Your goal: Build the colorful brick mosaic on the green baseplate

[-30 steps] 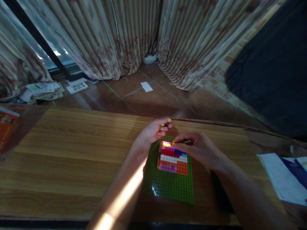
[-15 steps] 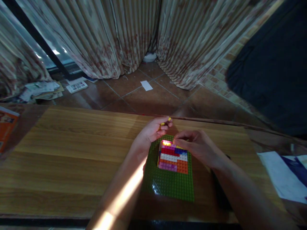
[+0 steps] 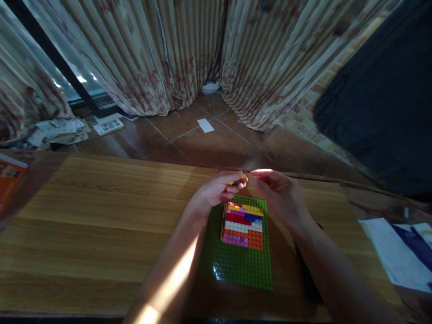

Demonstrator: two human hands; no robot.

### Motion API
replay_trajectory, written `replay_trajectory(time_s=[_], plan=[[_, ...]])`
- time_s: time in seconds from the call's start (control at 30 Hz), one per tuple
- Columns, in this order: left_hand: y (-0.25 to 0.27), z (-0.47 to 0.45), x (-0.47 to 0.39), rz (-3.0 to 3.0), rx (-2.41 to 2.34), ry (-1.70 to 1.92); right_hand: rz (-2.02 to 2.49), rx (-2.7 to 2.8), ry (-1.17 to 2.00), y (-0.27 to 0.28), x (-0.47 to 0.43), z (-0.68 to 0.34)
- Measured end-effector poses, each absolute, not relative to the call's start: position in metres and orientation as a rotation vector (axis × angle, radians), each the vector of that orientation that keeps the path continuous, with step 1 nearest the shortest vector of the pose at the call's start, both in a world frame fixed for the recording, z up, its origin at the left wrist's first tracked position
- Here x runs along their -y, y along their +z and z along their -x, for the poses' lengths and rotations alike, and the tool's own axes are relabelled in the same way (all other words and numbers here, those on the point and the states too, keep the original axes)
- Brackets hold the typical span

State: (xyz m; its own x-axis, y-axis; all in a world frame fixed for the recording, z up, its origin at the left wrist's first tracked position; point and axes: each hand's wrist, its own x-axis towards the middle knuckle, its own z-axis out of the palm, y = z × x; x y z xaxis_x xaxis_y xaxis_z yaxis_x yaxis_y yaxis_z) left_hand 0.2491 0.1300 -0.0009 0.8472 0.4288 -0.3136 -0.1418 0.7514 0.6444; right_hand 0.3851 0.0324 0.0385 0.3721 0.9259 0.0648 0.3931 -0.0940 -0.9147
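My left hand (image 3: 216, 191) pinches a small yellow brick (image 3: 240, 178) in its fingers, just above the far edge of the green baseplate (image 3: 236, 265) on the worktop (image 3: 101, 211). My right hand (image 3: 280, 193), loosely curled and empty, has lifted off the stacked bricks (image 3: 243, 222) toward it, fingertips nearly touching the brick.

No legible text, not even on the floor papers (image 3: 108, 126).
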Motion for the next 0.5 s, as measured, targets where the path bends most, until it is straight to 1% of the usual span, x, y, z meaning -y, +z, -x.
replay_trajectory(time_s=[0.27, 0.5], plan=[[0.001, -0.247, -0.129, -0.765, -0.331, 0.315, 1.538, 1.260, 0.724, 0.033, -0.043, -0.382], [0.005, -0.248, -0.128, -0.659, -0.514, 0.344, 1.619, 1.364, 0.670, 0.042, -0.032, -0.383]])
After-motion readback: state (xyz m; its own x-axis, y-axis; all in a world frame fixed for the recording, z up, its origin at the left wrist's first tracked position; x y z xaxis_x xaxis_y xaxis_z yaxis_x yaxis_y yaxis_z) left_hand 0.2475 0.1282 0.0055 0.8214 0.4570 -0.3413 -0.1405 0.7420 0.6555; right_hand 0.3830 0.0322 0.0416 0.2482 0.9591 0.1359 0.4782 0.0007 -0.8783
